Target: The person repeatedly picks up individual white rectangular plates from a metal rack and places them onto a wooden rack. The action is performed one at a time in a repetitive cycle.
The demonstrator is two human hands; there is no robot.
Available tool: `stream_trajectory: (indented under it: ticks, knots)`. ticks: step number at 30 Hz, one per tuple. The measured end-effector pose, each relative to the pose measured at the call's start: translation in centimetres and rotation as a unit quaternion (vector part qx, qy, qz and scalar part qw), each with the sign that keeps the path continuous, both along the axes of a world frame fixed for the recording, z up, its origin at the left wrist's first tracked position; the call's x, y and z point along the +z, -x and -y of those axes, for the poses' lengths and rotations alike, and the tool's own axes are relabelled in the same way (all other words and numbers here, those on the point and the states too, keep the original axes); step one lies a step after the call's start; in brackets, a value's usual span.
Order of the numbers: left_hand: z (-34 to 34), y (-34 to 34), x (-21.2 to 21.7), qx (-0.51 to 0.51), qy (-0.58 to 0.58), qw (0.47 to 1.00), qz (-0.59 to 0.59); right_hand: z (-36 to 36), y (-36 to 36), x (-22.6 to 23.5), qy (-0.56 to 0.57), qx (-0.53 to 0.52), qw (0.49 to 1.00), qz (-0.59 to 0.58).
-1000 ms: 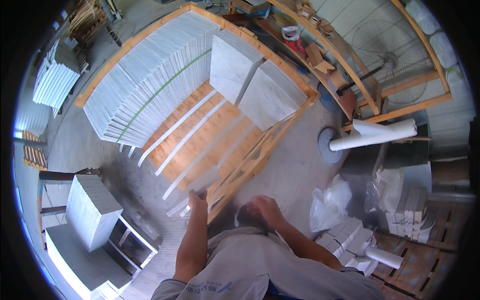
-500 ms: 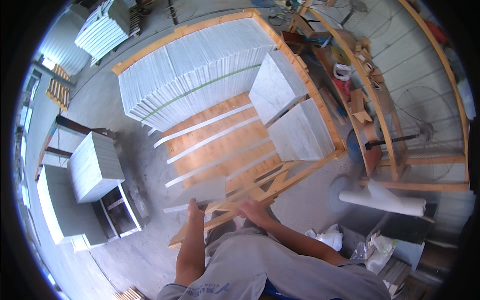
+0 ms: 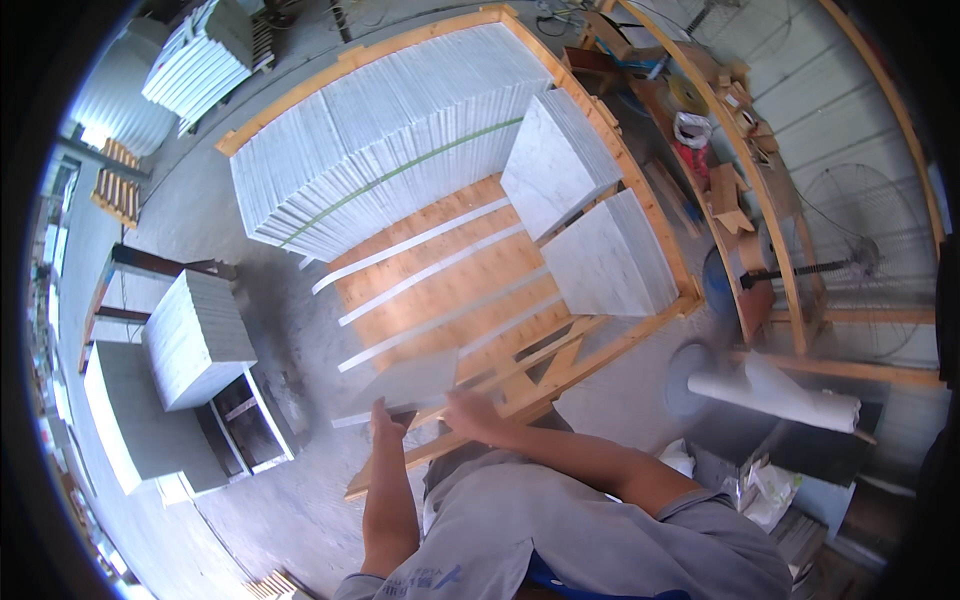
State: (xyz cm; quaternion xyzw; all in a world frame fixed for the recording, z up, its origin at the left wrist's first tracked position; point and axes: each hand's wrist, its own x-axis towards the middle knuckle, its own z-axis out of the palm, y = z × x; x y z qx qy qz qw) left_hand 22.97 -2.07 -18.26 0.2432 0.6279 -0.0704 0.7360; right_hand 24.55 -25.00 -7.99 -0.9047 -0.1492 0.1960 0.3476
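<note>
A thin pale grey stone tile (image 3: 405,385) is held out low in front of me, tilted. My left hand (image 3: 390,420) is closed on its near edge, left of the middle. At its near right corner is my right hand (image 3: 472,415), with fingers curled against the edge and slightly blurred. Beyond the tile lies the wooden crate's plywood floor (image 3: 440,270), crossed by several white strips. A long row of upright tiles (image 3: 390,130), bound by a green strap, fills the crate's far side. Two shorter tile stacks (image 3: 560,150) lean along its right side.
Below my hands runs the crate's near wooden frame (image 3: 540,385). More tiles rest on a metal stand (image 3: 200,340) to the left. A wooden shelf (image 3: 745,200) with boxes, a fan (image 3: 855,255) and a white roll (image 3: 775,395) are on the right.
My right hand has moved left to the tile's near right corner. My left hand keeps its hold on the tile. The view has shifted slightly.
</note>
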Motion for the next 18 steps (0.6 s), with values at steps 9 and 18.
stream_trajectory:
  ticks: [9,18]
  knots:
    - [0.8,-2.4,1.2,0.043,-0.068,0.993,-0.089,-3.2,-1.0,1.0,-0.001,-0.271,0.955,-0.124]
    - [1.4,-3.1,1.2,0.027,-0.096,0.993,-0.059,-2.9,-3.0,-6.4,-0.304,-0.503,0.509,-0.629]
